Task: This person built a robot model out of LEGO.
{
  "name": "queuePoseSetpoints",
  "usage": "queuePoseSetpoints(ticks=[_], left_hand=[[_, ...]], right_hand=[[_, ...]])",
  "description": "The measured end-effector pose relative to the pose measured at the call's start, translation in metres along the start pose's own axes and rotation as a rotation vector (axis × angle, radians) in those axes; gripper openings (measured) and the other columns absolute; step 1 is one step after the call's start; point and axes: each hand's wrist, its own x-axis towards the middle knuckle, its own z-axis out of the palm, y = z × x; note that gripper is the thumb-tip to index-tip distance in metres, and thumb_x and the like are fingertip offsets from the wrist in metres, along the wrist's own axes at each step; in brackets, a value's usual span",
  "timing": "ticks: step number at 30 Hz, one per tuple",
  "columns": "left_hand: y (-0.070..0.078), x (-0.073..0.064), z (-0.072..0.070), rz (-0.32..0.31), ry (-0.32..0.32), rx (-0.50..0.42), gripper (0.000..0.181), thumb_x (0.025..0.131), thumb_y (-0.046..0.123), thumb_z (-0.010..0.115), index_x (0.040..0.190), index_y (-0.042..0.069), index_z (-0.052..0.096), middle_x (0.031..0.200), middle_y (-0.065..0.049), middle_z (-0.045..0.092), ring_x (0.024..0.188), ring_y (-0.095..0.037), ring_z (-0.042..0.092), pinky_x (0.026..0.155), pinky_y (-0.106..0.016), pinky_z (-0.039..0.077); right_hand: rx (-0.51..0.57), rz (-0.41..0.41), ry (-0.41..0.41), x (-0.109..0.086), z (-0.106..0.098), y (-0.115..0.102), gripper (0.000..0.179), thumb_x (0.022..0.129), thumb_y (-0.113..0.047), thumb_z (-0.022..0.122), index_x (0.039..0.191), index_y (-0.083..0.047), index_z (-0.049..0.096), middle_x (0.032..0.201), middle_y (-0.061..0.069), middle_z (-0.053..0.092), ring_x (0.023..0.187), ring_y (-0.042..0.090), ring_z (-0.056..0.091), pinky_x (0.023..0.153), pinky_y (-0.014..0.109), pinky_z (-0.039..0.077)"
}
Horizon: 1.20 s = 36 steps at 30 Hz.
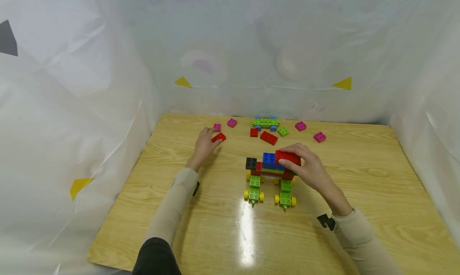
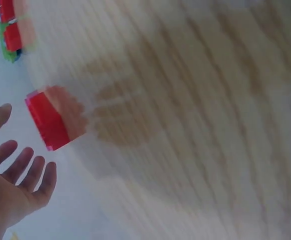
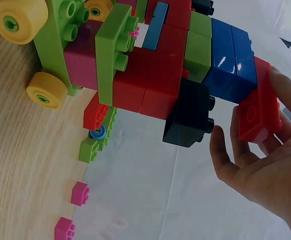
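In the middle of the table stands a model of toy building bricks [image 1: 272, 172], with red and green layers on two green wheeled bases [image 1: 285, 196] with yellow wheels. Blue bricks [image 3: 230, 60] and a black brick [image 1: 251, 163] sit on top. At the model's upper right, my right hand [image 1: 310, 166] grips a red brick [image 3: 258, 107], thumb on one side and fingers on the other. My left hand [image 1: 205, 144] is beside a loose red brick [image 2: 50, 122] at the back left. Its fingers are spread and relaxed, and a gap to that brick shows in the left wrist view.
Along the back edge lie a green wheeled base [image 1: 265, 123] with blue wheels, more red bricks [image 1: 268, 138], a small green brick [image 1: 283, 131] and several pink bricks [image 1: 300, 126]. White sheeting [image 1: 251, 59] hangs behind the wooden table [image 1: 366, 179] and at its sides.
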Motion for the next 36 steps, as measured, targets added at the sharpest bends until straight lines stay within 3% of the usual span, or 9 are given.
queuePoseSetpoints(ticks=[2,8,16,19,24,29,36], left_hand=[[-0.002,0.002,0.005,-0.018,-0.011,0.046,0.047,0.091,0.025,0.069,0.129,0.0,0.056,0.122,-0.019,0.052,0.11,-0.034,0.05,0.088,-0.044,0.047],[-0.01,0.004,0.017,-0.112,-0.073,0.034,0.053,0.092,0.025,0.067,0.138,0.004,0.049,0.129,-0.018,0.047,0.113,-0.034,0.046,0.091,-0.047,0.044],[-0.016,0.006,0.023,-0.115,-0.077,0.116,0.045,0.095,0.023,0.063,0.132,0.0,0.052,0.121,-0.018,0.052,0.109,-0.033,0.048,0.09,-0.047,0.044],[-0.014,0.006,0.02,-0.121,-0.088,0.095,0.042,0.095,0.019,0.063,0.132,0.001,0.053,0.12,-0.018,0.053,0.109,-0.033,0.049,0.091,-0.046,0.045],[-0.007,0.004,0.017,-0.138,-0.085,-0.036,0.043,0.094,0.018,0.064,0.132,0.0,0.054,0.122,-0.016,0.052,0.11,-0.03,0.047,0.094,-0.044,0.045],[0.006,0.004,0.015,-0.082,-0.02,-0.145,0.046,0.091,0.022,0.069,0.129,-0.001,0.057,0.125,-0.017,0.052,0.112,-0.031,0.048,0.094,-0.043,0.045],[0.033,0.002,0.003,0.053,0.079,-0.249,0.041,0.088,0.022,0.072,0.123,0.001,0.063,0.118,-0.015,0.056,0.107,-0.031,0.049,0.087,-0.041,0.045]], right_hand=[[0.003,-0.001,-0.002,0.0,0.0,0.0,0.031,0.089,-0.023,0.071,0.119,-0.017,0.067,0.114,-0.005,0.062,0.106,0.013,0.055,0.089,0.029,0.045],[0.021,-0.004,-0.008,-0.001,0.001,-0.001,0.032,0.089,-0.022,0.071,0.12,-0.018,0.066,0.114,-0.006,0.062,0.106,0.012,0.055,0.09,0.024,0.044],[0.026,-0.006,-0.015,0.0,0.003,-0.001,0.033,0.09,-0.024,0.07,0.122,-0.018,0.066,0.115,-0.006,0.061,0.108,0.013,0.055,0.091,0.029,0.045],[0.026,-0.019,-0.012,0.0,0.005,0.0,0.033,0.09,-0.023,0.07,0.122,-0.018,0.066,0.115,-0.006,0.061,0.108,0.013,0.055,0.092,0.029,0.045],[0.026,-0.061,0.023,-0.002,0.006,0.002,0.033,0.088,-0.017,0.072,0.121,-0.017,0.067,0.113,-0.005,0.062,0.106,0.013,0.055,0.091,0.024,0.044],[0.044,-0.095,0.061,-0.002,0.007,0.004,0.035,0.085,-0.008,0.074,0.119,-0.014,0.069,0.108,-0.002,0.063,0.101,0.015,0.055,0.086,0.02,0.043],[0.069,-0.116,0.08,0.0,0.004,-0.005,0.036,0.08,0.003,0.074,0.115,-0.007,0.07,0.104,0.004,0.063,0.096,0.019,0.054,0.083,0.017,0.042]])
